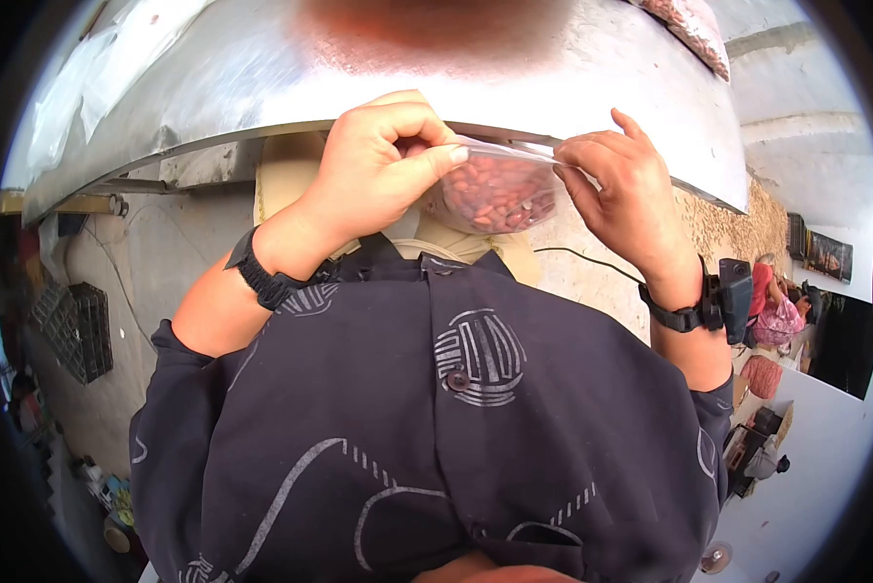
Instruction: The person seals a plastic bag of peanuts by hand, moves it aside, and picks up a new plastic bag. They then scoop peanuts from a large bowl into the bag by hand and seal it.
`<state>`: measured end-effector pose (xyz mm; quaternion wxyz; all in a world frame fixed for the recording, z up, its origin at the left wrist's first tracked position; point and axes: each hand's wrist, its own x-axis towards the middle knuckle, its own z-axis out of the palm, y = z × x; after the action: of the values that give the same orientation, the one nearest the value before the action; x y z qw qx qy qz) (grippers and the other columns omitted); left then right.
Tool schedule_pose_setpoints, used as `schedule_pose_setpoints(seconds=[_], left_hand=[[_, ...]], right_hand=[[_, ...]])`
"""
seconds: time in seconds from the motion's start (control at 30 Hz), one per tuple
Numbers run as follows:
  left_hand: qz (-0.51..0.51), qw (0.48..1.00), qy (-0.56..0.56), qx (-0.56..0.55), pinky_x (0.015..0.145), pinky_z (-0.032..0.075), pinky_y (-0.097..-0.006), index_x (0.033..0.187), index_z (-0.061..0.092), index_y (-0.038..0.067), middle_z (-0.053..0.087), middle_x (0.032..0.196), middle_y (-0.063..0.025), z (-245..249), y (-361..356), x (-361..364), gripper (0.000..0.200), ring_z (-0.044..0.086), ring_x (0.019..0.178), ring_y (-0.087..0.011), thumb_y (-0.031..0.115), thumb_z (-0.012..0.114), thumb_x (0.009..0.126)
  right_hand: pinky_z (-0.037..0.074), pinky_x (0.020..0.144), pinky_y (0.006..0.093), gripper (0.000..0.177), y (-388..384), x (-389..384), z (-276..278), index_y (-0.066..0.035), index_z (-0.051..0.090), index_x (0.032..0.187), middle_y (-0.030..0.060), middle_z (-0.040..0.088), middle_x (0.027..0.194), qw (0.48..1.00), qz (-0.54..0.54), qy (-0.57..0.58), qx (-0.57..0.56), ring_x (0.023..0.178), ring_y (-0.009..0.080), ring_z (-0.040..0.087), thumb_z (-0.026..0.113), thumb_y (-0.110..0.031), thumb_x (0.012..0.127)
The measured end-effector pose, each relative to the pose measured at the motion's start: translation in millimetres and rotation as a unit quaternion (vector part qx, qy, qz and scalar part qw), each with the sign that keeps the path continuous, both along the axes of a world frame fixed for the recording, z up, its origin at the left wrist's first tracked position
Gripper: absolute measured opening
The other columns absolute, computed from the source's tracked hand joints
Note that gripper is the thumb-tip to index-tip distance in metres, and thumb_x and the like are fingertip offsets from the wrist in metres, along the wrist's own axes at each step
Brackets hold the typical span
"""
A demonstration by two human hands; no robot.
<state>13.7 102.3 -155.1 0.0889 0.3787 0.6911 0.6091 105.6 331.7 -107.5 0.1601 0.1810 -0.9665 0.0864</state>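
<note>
A clear plastic bag (500, 199) partly filled with small reddish-brown pieces, like nuts or beans, hangs in front of my chest, just below the metal table edge. My left hand (383, 160) pinches the left end of its top edge between thumb and curled fingers. At the opposite end, my right hand (611, 175) grips the same edge between thumb and fingers, with one finger raised. The bag's mouth is stretched straight between both hands.
A shiny metal table (631, 87) spans the front, with a blurred reddish-brown shape at the top. Clear plastic sheeting (116, 73) lies at its left, a filled bag (689, 29) at its far right. A black crate (72, 330) stands left; another person (777, 311) is at right.
</note>
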Motion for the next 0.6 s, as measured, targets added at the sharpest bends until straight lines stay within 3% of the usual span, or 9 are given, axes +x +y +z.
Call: schedule_pose_setpoints(seconds=[0.13, 0.33, 0.6], left_hand=[[0.003, 1.000, 0.005, -0.006, 0.056, 0.037, -0.0218, 0.075, 0.061, 0.000, 0.054, 0.075, -0.0019, 0, -1, -1, 0.007, 0.047, 0.064, -0.0068, 0.002, 0.066, 0.079], [0.001, 1.000, 0.012, -0.015, 0.057, 0.038, -0.0219, 0.075, 0.061, -0.001, 0.054, 0.075, -0.0020, 2, 0, -1, 0.006, 0.048, 0.065, -0.0072, 0.002, 0.065, 0.079], [-0.005, 1.000, 0.006, -0.014, 0.056, 0.041, -0.0216, 0.075, 0.060, -0.002, 0.053, 0.078, -0.0027, -2, 0, -2, 0.008, 0.049, 0.065, -0.0071, 0.002, 0.064, 0.081]], right_hand=[[0.047, 0.083, 0.0439, 0.005, 13, 5, -1, -0.007, 0.061, 0.077, 0.0073, 0.062, 0.071, 1.000, 0.004, 0.008, 0.003, 0.070, 0.0282, 0.060, 0.064, -0.007, 0.074], [0.047, 0.063, 0.0368, 0.007, 27, 16, -2, -0.005, 0.060, 0.075, 0.0086, 0.062, 0.071, 0.999, -0.003, 0.025, -0.028, 0.066, 0.0287, 0.059, 0.065, -0.003, 0.071], [0.047, 0.063, 0.0373, 0.007, 45, 27, -8, -0.004, 0.061, 0.077, 0.0103, 0.062, 0.073, 0.998, -0.039, 0.020, -0.040, 0.067, 0.0294, 0.059, 0.065, -0.003, 0.071]])
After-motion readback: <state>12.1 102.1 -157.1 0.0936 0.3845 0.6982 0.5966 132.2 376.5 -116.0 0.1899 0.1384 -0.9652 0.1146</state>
